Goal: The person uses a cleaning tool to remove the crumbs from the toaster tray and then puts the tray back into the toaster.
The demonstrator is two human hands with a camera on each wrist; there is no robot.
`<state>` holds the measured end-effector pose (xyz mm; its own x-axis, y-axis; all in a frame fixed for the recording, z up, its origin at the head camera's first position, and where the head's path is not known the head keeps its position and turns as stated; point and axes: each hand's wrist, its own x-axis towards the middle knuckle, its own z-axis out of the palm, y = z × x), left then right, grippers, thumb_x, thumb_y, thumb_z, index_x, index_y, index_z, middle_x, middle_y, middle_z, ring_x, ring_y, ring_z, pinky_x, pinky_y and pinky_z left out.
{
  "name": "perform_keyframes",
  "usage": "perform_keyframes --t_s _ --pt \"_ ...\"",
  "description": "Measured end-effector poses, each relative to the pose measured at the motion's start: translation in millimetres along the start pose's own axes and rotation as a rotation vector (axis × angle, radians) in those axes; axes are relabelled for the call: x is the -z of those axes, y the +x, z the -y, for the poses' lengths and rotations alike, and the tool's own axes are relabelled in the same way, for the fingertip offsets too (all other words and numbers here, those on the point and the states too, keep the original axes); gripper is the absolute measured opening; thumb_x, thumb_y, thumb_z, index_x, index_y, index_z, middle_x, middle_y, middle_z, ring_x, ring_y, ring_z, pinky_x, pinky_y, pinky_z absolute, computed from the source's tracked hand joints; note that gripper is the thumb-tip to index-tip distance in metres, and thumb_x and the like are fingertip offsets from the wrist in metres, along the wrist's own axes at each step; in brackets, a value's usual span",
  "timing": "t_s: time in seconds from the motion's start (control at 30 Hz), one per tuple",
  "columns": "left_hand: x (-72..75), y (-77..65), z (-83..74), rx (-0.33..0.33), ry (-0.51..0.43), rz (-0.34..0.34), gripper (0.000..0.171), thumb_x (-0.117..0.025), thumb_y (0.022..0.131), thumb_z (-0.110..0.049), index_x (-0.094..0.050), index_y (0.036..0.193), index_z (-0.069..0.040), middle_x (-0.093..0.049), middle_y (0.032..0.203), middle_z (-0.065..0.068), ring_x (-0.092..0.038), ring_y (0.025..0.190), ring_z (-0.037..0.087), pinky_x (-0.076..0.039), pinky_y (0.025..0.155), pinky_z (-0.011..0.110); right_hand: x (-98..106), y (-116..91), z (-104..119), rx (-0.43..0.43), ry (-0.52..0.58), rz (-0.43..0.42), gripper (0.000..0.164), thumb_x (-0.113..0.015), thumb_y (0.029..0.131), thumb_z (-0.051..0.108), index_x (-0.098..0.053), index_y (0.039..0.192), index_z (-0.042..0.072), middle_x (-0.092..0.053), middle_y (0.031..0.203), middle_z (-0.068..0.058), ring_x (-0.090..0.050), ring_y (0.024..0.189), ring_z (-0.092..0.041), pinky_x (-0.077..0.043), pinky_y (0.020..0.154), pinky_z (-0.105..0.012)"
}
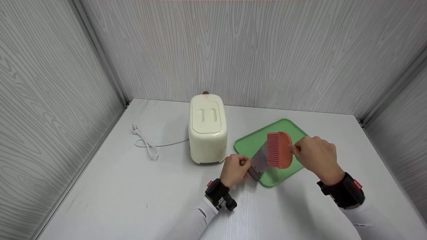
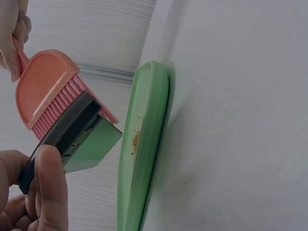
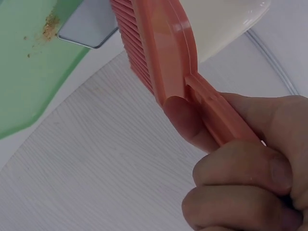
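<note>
My left hand (image 1: 235, 169) pinches the dark front edge of a shiny metal crumb tray (image 1: 259, 162), which is tilted over the green tray (image 1: 252, 140). In my right hand (image 1: 318, 158) is the handle of an orange brush (image 1: 285, 150). Its pink bristles (image 2: 57, 107) lie against the crumb tray in the left wrist view. Brown crumbs (image 3: 50, 26) form a small pile on the green tray, with a few specks around it.
A cream toaster (image 1: 208, 133) with a lid over its top stands left of the green tray. From its left side a white cord (image 1: 170, 144) runs to a plug (image 1: 135, 129) on the white table. Grey wood-grain panels (image 1: 233, 50) enclose the back and sides.
</note>
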<state>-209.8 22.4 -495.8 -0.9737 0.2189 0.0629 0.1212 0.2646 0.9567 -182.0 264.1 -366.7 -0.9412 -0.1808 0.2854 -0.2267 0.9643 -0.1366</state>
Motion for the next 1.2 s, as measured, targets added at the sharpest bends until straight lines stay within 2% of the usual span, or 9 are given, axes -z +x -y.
perform_keyframes --t_s 0.13,0.33,0.47,0.83,1.07,1.2 --pt "0.3 -0.9 -1.0 0.007 -0.005 -0.003 0.020 -0.066 0.100 -0.010 -0.080 0.108 0.001 -0.078 0.077 0.006 -0.058 0.047 0.002 -0.053 0.047 0.019 -5 1 4 0.009 -0.043 -0.024 0.063 -0.079 0.092 0.021 -0.031 0.052 0.022 -0.020 0.057 0.010 -0.023 0.056 -0.009 -0.017 0.047 -0.025" --pt "0.4 -1.0 -1.4 0.006 0.002 -0.002 0.021 -0.065 0.100 -0.010 -0.079 0.109 0.004 -0.078 0.078 0.007 -0.058 0.047 0.002 -0.054 0.047 0.019 -9 3 3 0.002 -0.058 -0.036 0.061 -0.078 0.092 0.018 -0.030 0.054 0.022 -0.021 0.058 0.009 -0.024 0.055 -0.011 -0.019 0.045 -0.026" --pt "0.4 -0.3 -1.5 0.012 0.005 -0.006 0.020 -0.066 0.099 -0.010 -0.080 0.108 0.001 -0.079 0.080 0.007 -0.059 0.047 0.002 -0.055 0.048 0.020 -12 4 0 -0.004 -0.067 -0.053 0.062 -0.076 0.094 0.020 -0.028 0.056 0.023 -0.020 0.059 0.009 -0.024 0.055 -0.011 -0.019 0.044 -0.027" --pt "0.4 -0.8 -2.4 -0.014 0.000 -0.018 0.019 -0.066 0.100 -0.010 -0.080 0.107 0.001 -0.079 0.079 0.008 -0.057 0.045 0.001 -0.056 0.047 0.021 -25 6 -16 0.017 -0.107 -0.180 0.062 -0.079 0.093 0.020 -0.029 0.055 0.021 -0.021 0.056 0.008 -0.022 0.052 -0.012 -0.016 0.042 -0.028" --pt "0.6 -1.0 -3.8 0.001 -0.017 -0.016 0.019 -0.066 0.100 -0.010 -0.079 0.107 0.002 -0.078 0.079 0.007 -0.058 0.046 0.002 -0.056 0.047 0.021 -30 7 -30 -0.049 -0.084 -0.141 0.054 -0.073 0.097 0.024 -0.042 0.054 0.017 -0.030 0.053 0.006 -0.031 0.050 -0.015 -0.021 0.042 -0.030" --pt "1.1 -0.8 -3.7 0.009 -0.028 -0.013 0.019 -0.067 0.100 -0.010 -0.079 0.107 0.002 -0.078 0.079 0.007 -0.059 0.047 0.003 -0.057 0.048 0.022 -33 6 -36 -0.060 -0.086 -0.147 0.054 -0.072 0.099 0.025 -0.044 0.054 0.015 -0.031 0.052 0.005 -0.032 0.049 -0.015 -0.021 0.042 -0.029"
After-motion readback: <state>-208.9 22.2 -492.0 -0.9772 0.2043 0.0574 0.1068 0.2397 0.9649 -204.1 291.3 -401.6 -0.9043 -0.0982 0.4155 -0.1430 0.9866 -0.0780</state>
